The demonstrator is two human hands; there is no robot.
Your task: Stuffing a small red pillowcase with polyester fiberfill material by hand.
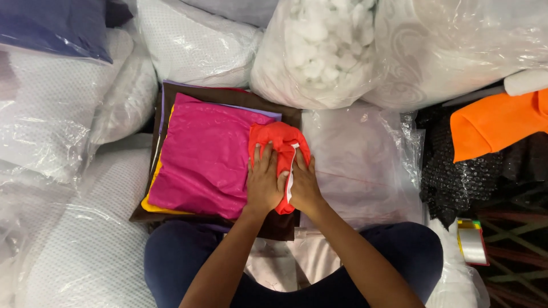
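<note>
Right now both hands press down on a small red-orange cloth (278, 142) that sits at the right edge of a stack of folded fabric. The left hand (264, 182) lies flat on the cloth with its fingers spread and pointing away from the person. The right hand (303, 183) is beside it, touching it, with the fingers curled over the cloth's right edge, where a strip of white lining shows. Neither hand lifts anything; both rest palm down and hold the cloth in place.

The cloth looks bunched and rounded, not yet flat, so by my judgement the folding or smoothing of this piece is only partly done. Under it lies a neatly squared magenta fabric (202, 157), with a thin purple layer and a yellow layer (151, 202) peeping out at its edges, and a dark brown piece (171, 94) at the bottom. Those 4 layers appear finished and stacked; the red-orange piece is the 1 in hand.

The stack rests in front of the person's crossed legs in dark blue trousers (177, 251). Around it are clear plastic bags of white pillows (51, 108), a bag of white stuffing (319, 51), a flat empty-looking plastic bag (365, 159) just right of the stack, and an orange fabric (494, 122) well apart at the right.
</note>
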